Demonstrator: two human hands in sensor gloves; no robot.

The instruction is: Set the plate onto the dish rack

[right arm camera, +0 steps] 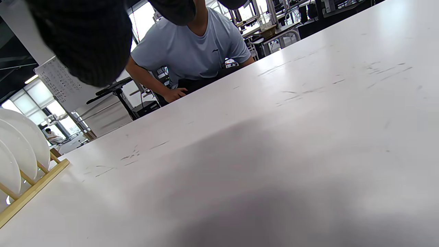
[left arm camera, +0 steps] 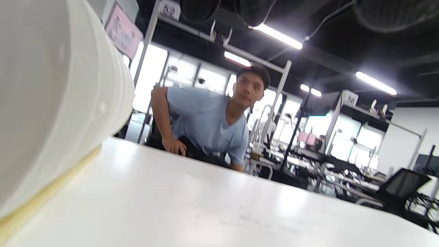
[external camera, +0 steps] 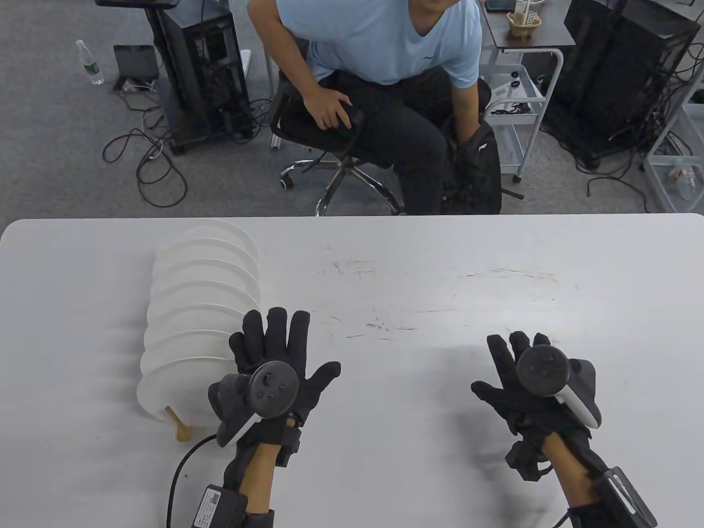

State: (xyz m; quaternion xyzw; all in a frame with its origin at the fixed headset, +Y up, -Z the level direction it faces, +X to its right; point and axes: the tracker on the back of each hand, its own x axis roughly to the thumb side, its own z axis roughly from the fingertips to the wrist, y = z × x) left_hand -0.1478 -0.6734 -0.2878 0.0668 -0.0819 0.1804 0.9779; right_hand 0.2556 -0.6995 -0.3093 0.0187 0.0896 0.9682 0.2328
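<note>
Several white plates (external camera: 201, 308) stand upright in a row in a wooden dish rack (external camera: 179, 423) on the left of the white table (external camera: 440, 286). My left hand (external camera: 275, 352) is flat with fingers spread, empty, just right of the nearest plates. My right hand (external camera: 517, 374) is also spread and empty, over the bare table at the right. The left wrist view shows plate rims (left arm camera: 51, 103) close up with the rack's edge (left arm camera: 41, 202) below. The right wrist view shows plates (right arm camera: 17, 151) in the rack (right arm camera: 31, 192) at far left and my fingertips (right arm camera: 85, 41) at the top.
A man in a light blue shirt (external camera: 374, 38) sits on an office chair beyond the table's far edge, leaning forward. Computer towers, cables and carts stand on the floor behind him. A cable (external camera: 179, 473) runs from my left wrist across the table.
</note>
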